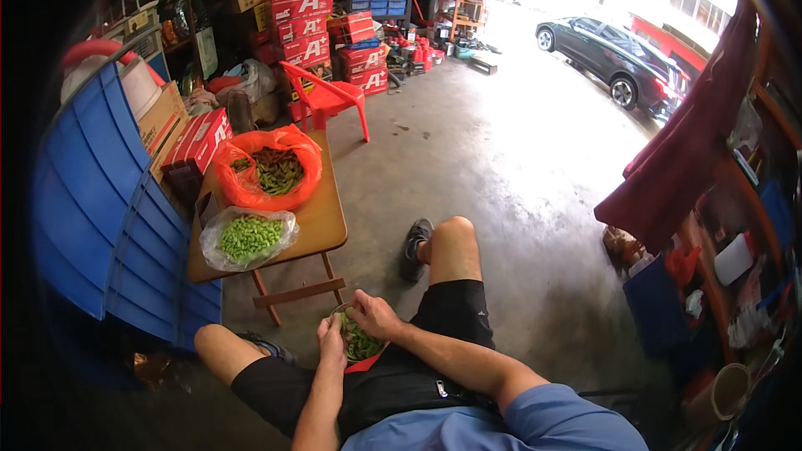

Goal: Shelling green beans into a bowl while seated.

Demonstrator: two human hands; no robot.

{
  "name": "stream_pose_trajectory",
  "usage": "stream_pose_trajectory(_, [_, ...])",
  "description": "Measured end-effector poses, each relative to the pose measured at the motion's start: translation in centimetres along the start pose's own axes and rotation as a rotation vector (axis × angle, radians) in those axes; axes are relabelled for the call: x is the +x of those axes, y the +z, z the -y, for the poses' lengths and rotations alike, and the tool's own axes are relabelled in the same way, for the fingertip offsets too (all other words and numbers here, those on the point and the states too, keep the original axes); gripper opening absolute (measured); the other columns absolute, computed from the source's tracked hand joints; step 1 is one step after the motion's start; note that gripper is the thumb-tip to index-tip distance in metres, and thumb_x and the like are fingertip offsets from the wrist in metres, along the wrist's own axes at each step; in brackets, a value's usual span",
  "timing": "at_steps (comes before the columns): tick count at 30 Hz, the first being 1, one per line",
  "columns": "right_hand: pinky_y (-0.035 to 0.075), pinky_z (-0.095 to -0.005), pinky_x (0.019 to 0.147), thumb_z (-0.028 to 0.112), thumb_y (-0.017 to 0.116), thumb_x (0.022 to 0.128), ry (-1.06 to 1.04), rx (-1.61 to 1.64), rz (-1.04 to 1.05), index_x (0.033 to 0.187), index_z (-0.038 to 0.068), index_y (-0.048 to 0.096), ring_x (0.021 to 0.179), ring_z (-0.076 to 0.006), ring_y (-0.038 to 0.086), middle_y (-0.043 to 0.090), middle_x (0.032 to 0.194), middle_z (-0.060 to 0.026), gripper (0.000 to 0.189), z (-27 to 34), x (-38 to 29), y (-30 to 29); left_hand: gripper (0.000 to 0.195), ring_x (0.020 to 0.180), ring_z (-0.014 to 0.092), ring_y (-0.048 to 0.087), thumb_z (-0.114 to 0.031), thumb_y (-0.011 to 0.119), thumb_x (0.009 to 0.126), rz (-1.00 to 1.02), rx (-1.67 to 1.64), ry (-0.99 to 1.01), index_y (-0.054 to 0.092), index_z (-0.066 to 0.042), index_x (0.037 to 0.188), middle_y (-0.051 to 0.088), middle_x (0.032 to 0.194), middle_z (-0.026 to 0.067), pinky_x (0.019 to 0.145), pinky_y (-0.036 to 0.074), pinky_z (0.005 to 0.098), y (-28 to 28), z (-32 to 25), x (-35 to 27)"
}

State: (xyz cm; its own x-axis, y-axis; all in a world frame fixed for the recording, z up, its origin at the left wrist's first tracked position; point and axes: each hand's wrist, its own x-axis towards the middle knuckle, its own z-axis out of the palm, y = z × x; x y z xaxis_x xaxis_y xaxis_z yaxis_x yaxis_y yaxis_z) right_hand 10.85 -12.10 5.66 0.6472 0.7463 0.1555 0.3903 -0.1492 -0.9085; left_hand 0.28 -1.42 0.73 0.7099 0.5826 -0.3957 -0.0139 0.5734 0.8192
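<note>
My left hand (332,339) and my right hand (374,315) meet over a red container (363,364) of green pods (360,342) between my thighs. Their fingertips come together at the container's far rim; whether a pod is pinched between them is too small to tell. On the wooden folding table (322,225) a clear plastic bag (213,249) lies spread around shelled green beans (250,238). Behind it on the same table, an orange-red plastic bag (307,185) stands open with many unshelled pods (279,172) inside.
Beyond the table is a red plastic chair (338,100). Blue slatted panels (94,188) rise at the left, with a red carton (199,141) behind the table. Stacked cartons (307,25) stand farther back. A dark red cloth (683,156) hangs at the right beside crowded shelves (720,275).
</note>
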Motion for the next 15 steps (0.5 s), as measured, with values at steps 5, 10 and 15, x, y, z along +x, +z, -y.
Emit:
stream_pose_trajectory(5, [0.045,-0.0309,0.054,0.013,0.063,0.085,-0.068,-0.010,-0.100,0.085,0.003,0.053,0.058,-0.0135,0.052,0.055,0.064,-0.0075,0.015,-2.0,0.8,1.1,0.018,0.063,0.009,0.053,-0.023,0.062,0.088,-0.152,0.274,0.093,0.054,-0.007,0.091,0.058,0.076,0.0014,0.051,0.043,0.0233,-0.4,0.6,0.4])
stream_pose_trajectory(10, [0.037,-0.0242,0.038,0.011,0.057,0.090,-0.068,0.096,-0.145,0.084,0.005,0.048,0.046,-0.0083,0.046,0.051,0.060,-0.0020,0.013,-4.3,2.5,-0.5,0.019,0.067,0.013,0.057,-0.015,0.069,0.080,-0.139,0.354,0.260,0.056,-0.006,0.090,0.059,0.076,0.0033,0.060,0.047,0.0277,-0.3,2.6,2.6])
stream_pose_trajectory(15, [0.038,-0.0228,0.040,0.013,0.058,0.090,0.155,0.226,-0.099,0.083,0.004,0.048,0.046,-0.0080,0.047,0.052,0.059,-0.0019,0.015,-0.9,3.2,-1.3,0.017,0.073,0.013,0.059,-0.008,0.065,0.080,-0.249,0.557,0.345,0.056,-0.003,0.093,0.061,0.081,0.0045,0.066,0.049,0.0281,-0.5,1.6,2.0])
